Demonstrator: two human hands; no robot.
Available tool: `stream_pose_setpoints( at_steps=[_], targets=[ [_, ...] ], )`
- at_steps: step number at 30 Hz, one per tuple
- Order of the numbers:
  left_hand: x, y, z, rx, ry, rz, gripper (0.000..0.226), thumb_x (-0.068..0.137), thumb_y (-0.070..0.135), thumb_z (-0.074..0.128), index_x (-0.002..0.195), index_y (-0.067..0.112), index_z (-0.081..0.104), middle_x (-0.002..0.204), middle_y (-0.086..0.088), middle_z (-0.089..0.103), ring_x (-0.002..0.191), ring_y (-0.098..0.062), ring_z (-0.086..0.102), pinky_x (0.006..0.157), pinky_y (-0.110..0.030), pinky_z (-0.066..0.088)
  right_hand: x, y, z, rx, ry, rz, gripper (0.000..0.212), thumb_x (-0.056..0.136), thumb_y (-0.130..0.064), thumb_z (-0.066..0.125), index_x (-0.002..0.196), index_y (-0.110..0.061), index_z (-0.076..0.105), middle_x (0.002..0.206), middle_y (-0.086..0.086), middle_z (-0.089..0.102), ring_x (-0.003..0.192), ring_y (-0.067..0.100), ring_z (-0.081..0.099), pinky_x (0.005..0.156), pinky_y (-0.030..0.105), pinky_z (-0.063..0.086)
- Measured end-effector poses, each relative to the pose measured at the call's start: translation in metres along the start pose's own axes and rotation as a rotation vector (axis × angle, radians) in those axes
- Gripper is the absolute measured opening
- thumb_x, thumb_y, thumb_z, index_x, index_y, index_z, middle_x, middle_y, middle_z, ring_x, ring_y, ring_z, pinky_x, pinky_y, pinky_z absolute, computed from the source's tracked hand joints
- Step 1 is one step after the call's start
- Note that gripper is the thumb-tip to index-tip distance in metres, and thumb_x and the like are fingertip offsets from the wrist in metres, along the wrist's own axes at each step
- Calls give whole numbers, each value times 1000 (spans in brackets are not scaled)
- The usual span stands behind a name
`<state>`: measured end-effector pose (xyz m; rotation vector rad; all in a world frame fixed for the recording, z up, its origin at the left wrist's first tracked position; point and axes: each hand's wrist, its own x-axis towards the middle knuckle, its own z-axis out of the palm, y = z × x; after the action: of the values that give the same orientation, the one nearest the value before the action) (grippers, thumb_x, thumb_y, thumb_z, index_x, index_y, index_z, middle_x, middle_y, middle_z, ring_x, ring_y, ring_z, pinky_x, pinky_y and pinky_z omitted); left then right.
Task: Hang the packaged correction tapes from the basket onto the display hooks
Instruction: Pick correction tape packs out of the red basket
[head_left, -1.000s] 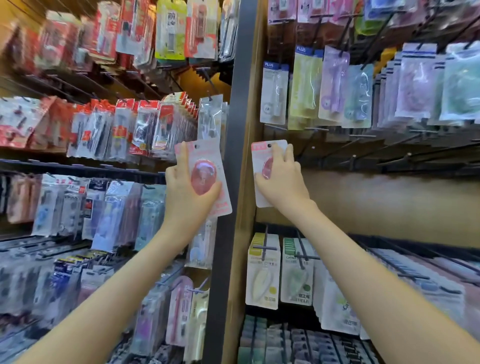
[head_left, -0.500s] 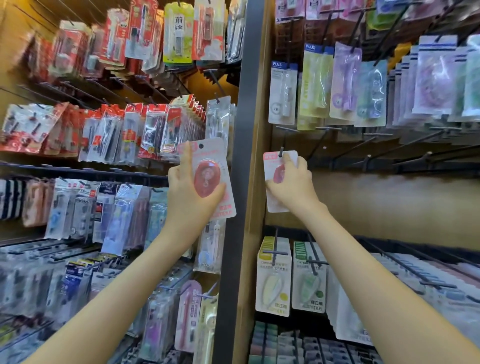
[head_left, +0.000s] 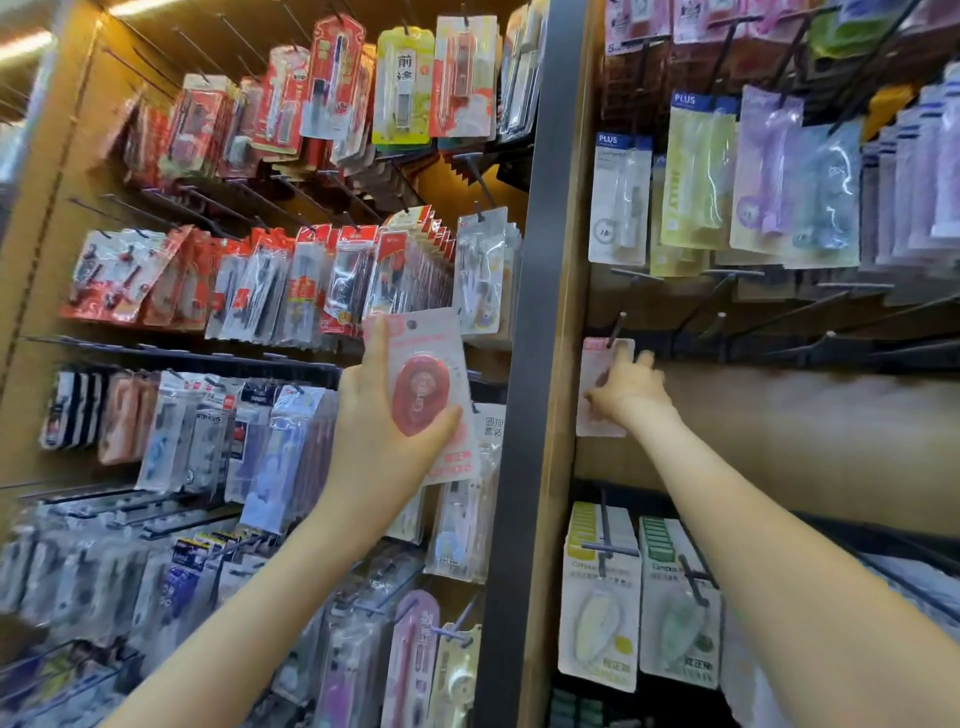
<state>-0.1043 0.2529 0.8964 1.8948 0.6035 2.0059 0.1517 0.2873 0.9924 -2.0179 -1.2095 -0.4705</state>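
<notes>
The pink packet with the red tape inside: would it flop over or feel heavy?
Probably fairly stiff: the pink packet stands straight above the left hand, unbent. Likely light, since thumb and fingers alone hold it. Its bulging red dispenser might tip it forward.

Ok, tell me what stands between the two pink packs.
Head view: the dark upright post and a wooden panel edge, between left-hand pack and right pack.

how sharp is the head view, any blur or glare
Head view: the pink pack under the right hand is motion-blurred; the red correction tape pack in the left hand reads sharper; a ceiling light glares top left.
</notes>
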Motion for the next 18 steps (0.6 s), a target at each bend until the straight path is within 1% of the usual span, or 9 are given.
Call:
stream_pose_setpoints(
  at_steps=[3, 6, 8, 10, 11, 13, 14, 16, 18],
  targets=[
    [-2, 10, 19, -32, -62, 41, 100, 83, 12, 75, 153, 33, 7, 114, 14, 35, 93, 32, 41, 67, 5, 39, -36, 0, -29, 116, 76, -64, 38, 95, -17, 52, 131, -7, 52, 124, 14, 55, 111, 29, 54, 87, 39, 49],
    [-5, 23, 46, -41, -114, 92, 104, 82, 15, 77, 154, 33, 3, 115, 12, 33, 95, 29, 39, 75, 3, 40, -89, 3, -57, 462, 131, -291, 32, 97, -37, 52, 121, -16, 58, 110, 2, 64, 97, 17, 60, 79, 33, 50],
    [-9, 35, 66, -55, -147, 121, 105, 82, 14, 77, 154, 29, 1, 117, 10, 31, 95, 28, 39, 72, 6, 37, -125, 2, -69, 714, 90, -430, 36, 93, -42, 58, 124, -26, 49, 108, -2, 62, 96, 13, 62, 79, 30, 56],
    [-13, 50, 82, -72, -161, 144, 106, 82, 12, 76, 154, 25, -1, 117, 9, 29, 96, 14, 44, 69, 8, 35, -146, 0, -70, 786, 40, -493, 56, 90, -38, 65, 136, -33, 34, 119, -6, 55, 105, 7, 58, 76, 15, 53],
    [-14, 53, 90, -90, -180, 155, 104, 83, 11, 75, 154, 24, -1, 117, 9, 30, 98, 8, 45, 69, 8, 36, -149, 1, -68, 796, 45, -496, 68, 88, -35, 68, 142, -33, 28, 128, -5, 51, 114, 7, 54, 82, 12, 51],
    [-14, 58, 103, -240, -269, 140, 88, 91, 17, 67, 151, 30, 4, 124, 12, 35, 114, 6, 47, 74, 2, 43, -146, 6, -63, 808, 62, -456, 88, 86, -29, 71, 153, -30, 14, 147, -3, 37, 133, 10, 40, 101, 18, 40],
    [-15, 59, 108, -288, -328, 140, 84, 93, 17, 64, 148, 37, 3, 132, 11, 35, 122, 3, 46, 77, -3, 47, -143, 8, -63, 802, 53, -426, 93, 87, -28, 71, 155, -29, 7, 151, -3, 30, 137, 11, 34, 103, 20, 35],
    [-16, 54, 112, -237, -442, 167, 102, 89, 7, 67, 143, 42, -12, 142, 5, 27, 126, -2, 43, 82, -7, 48, -135, 16, -62, 751, 36, -370, 96, 88, -30, 69, 155, -30, 1, 152, -2, 27, 138, 14, 33, 100, 23, 35],
    [-15, 49, 106, -109, -473, 219, 113, 85, 15, 73, 148, 34, -19, 149, 2, 25, 133, -5, 36, 100, -13, 41, -130, 22, -63, 707, 54, -353, 98, 87, -30, 70, 155, -31, 0, 152, -1, 30, 137, 16, 36, 97, 25, 38]
  ],
)
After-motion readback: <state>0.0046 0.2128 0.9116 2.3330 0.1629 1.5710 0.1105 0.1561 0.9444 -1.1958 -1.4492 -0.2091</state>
